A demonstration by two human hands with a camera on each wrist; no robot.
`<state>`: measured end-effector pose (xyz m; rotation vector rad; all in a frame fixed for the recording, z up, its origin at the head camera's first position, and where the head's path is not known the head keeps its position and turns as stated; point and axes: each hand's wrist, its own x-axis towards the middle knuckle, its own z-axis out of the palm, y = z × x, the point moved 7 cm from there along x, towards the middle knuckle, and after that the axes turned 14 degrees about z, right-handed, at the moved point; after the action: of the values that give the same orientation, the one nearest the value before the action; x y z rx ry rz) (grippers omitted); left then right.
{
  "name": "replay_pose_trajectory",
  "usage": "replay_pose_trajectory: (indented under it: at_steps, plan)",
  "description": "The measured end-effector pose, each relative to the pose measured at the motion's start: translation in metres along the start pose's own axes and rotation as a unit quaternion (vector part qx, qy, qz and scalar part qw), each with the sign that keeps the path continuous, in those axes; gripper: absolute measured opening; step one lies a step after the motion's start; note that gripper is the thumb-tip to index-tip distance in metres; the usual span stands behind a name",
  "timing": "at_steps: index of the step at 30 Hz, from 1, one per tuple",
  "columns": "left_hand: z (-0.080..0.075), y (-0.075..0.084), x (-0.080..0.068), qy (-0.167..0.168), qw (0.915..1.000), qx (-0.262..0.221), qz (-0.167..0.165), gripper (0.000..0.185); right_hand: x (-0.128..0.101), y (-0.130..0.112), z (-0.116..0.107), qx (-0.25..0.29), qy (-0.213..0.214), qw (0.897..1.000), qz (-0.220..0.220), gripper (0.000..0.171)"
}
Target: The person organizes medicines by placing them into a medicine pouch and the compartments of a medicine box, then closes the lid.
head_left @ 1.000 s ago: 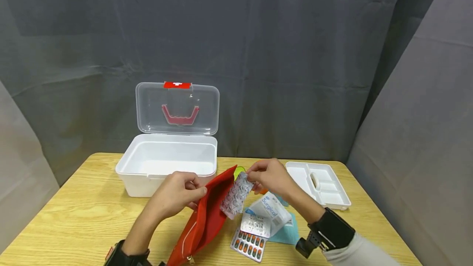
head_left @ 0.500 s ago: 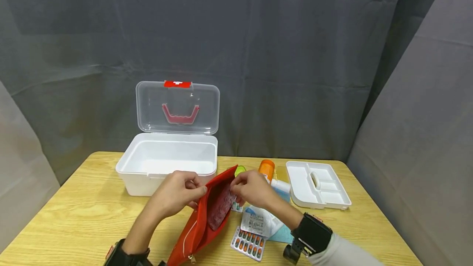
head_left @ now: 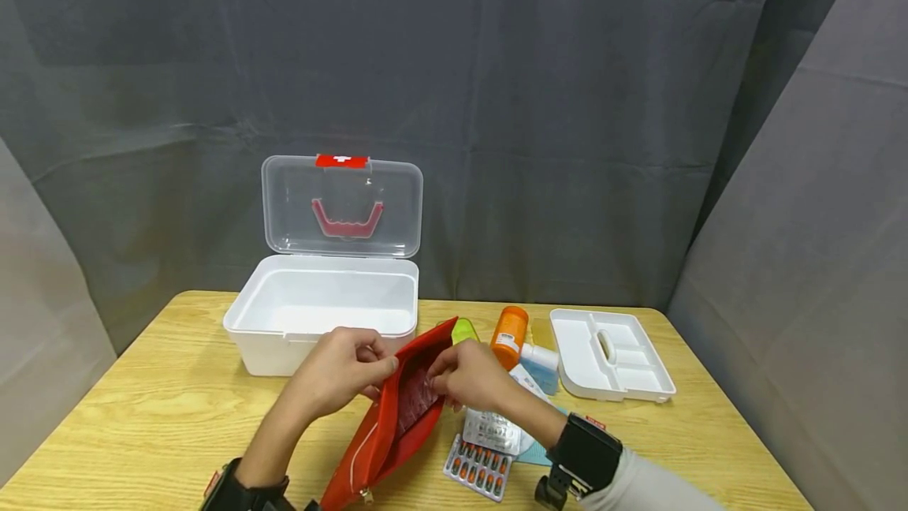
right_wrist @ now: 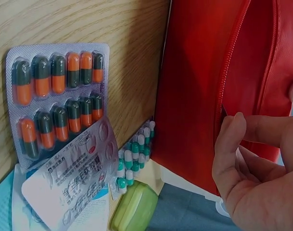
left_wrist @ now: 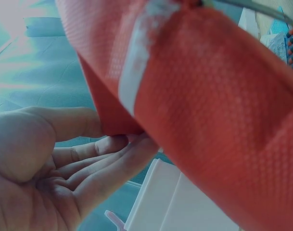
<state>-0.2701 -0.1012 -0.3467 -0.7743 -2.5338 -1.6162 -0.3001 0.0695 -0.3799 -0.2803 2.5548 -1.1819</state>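
Observation:
A red zip pouch (head_left: 397, 456) stands tilted at the table's front with its mouth spread apart. My left hand (head_left: 340, 377) pinches the pouch's edge between thumb and fingers; the left wrist view shows this hand (left_wrist: 74, 163) at the red fabric (left_wrist: 223, 96). Inside the pouch lies most of a blister pack (head_left: 413, 402), tinted red by the lining. At the mouth's right side, my right hand (head_left: 471, 377) pinches the pack's upper corner. In the right wrist view the right hand's (right_wrist: 261, 163) curled fingers and thumb meet beside the zipper, and the pack is hidden there.
Right of the pouch lie an orange-and-black capsule pack (right_wrist: 57, 96), a silver pack (right_wrist: 71, 173), green-and-white capsules (right_wrist: 134, 154), a lime-green case (right_wrist: 136, 207) and an orange bottle (head_left: 509, 337). Behind stand a white lidded box (head_left: 262, 345), lid raised, and a divided tray (head_left: 578, 353).
My right hand has moved left and down to the pouch's mouth, and the blister pack has gone from outside to inside the pouch. The left hand stays in place on the pouch.

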Motion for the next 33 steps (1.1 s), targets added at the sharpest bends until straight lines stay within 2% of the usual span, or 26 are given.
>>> replay_pose_trajectory:
  at_steps: [9,18,24,33]
  plan:
    - [0.0,0.001,0.0,0.001,1.0,0.0,0.003,0.015,-0.001,0.001,-0.003,-0.015,0.009,1.0,-0.001,0.02]
    - [0.0,0.001,0.0,0.0,1.0,0.001,0.004,0.014,-0.009,0.0,-0.028,0.0,0.093,0.996,-0.013,0.013]
    - [-0.001,0.001,0.0,0.003,1.0,0.004,0.0,0.013,-0.013,0.01,-0.039,-0.034,0.131,0.991,-0.008,0.003]
    - [-0.001,-0.001,0.0,0.002,1.0,0.003,-0.004,0.013,-0.019,0.041,-0.03,-0.116,0.091,0.989,0.008,0.013]
